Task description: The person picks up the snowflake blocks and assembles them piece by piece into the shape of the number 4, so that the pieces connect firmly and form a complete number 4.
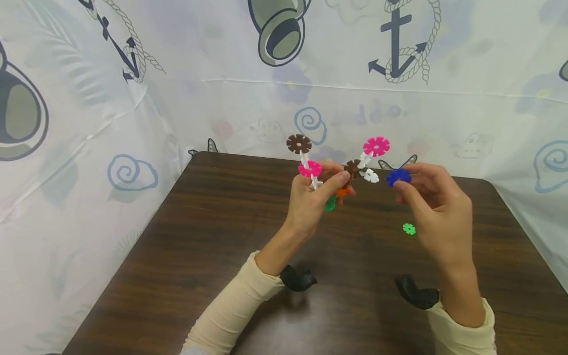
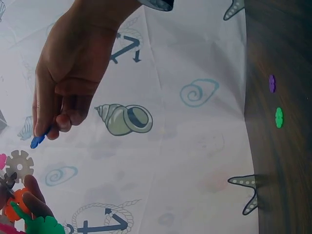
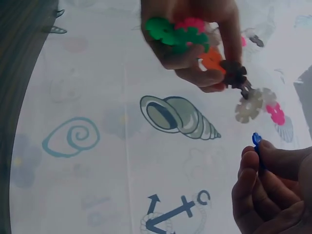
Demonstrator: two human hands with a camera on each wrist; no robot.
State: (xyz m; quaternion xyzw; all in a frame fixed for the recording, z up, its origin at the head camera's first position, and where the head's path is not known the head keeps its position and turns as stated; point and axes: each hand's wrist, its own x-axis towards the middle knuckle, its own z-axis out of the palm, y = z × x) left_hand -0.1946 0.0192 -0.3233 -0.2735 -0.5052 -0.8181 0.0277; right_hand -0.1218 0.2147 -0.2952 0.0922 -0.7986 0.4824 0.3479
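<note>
In the head view my left hand point(image 1: 309, 202) grips a chain of interlocking notched discs held above the table. Its left branch ends in a brown disc point(image 1: 299, 143) over a pink disc point(image 1: 309, 168). On the right, white discs point(image 1: 370, 175) and another pink disc point(image 1: 376, 146) extend from a brown one near the thumb. Orange point(image 3: 211, 60) and green discs point(image 3: 163, 31) show by the left fingers in the right wrist view. My right hand point(image 1: 441, 212) pinches a blue disc point(image 1: 398, 177) between thumb and fingers, a short gap to the right of the white disc.
A loose light green disc point(image 1: 409, 229) lies on the dark wooden table point(image 1: 213, 236). In the left wrist view a purple disc point(image 2: 272, 83) lies near the green one. A white printed sheet point(image 1: 222, 113) hangs behind and beside the table.
</note>
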